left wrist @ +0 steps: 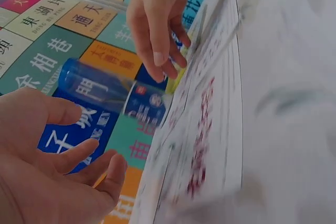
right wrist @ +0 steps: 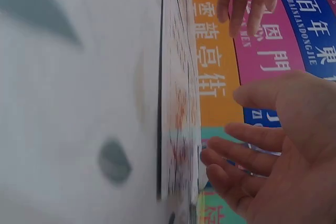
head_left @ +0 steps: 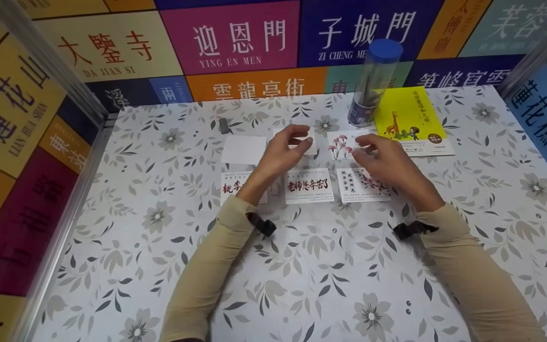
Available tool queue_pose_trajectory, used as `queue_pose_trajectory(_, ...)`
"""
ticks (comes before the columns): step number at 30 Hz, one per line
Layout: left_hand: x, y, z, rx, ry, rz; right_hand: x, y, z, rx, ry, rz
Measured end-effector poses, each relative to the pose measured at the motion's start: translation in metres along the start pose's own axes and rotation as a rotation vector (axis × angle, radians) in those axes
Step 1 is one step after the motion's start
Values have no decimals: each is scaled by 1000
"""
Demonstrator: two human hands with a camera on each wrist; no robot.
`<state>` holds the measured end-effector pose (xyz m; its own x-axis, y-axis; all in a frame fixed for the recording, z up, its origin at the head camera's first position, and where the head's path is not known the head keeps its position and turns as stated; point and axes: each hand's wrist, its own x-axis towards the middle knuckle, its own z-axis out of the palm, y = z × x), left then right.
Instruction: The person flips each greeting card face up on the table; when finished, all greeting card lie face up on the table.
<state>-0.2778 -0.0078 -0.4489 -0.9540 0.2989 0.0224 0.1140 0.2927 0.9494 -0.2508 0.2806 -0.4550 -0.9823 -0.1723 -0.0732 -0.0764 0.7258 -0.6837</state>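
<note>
My left hand (head_left: 287,151) hovers over the upper middle card (head_left: 310,146), partly covering it. Its fingers are loosely bent with nothing between them, as the left wrist view of the hand (left wrist: 63,156) shows. To the right, my right hand (head_left: 382,159) hangs above the card with pink flowers (head_left: 341,145); in the right wrist view the hand (right wrist: 278,150) holds nothing, its fingers spread and relaxed. Below lie a card with red writing (head_left: 308,185), a card with a red floral print (head_left: 352,190) and another lettered card (head_left: 230,183), partly behind my left wrist. A blank white card (head_left: 243,149) sits at upper left.
A clear tube with a blue lid (head_left: 381,52) stands at the back, holding dark sticks. Beside it lies a yellow booklet (head_left: 411,114). A small grey block (head_left: 224,126) is behind the blank card. Lettered panels (head_left: 240,38) wall the floral-covered table (head_left: 159,266).
</note>
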Motion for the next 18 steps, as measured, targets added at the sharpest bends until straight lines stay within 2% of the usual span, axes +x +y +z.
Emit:
queue_pose_trajectory(5,-12,-14,-35,106,40,-14,10,-16,17,18,-1,-93)
queue_pose_trajectory(9,-19,-24,-52,156,64,-39,23,-27,31,20,-26,-118)
queue_pose_trajectory(12,-20,-28,-57,170,60,-57,32,-36,41,24,-50,-132)
queue_pose_trajectory(18,-21,-33,-53,239,28,-87,43,-49,55,-20,-130,-251)
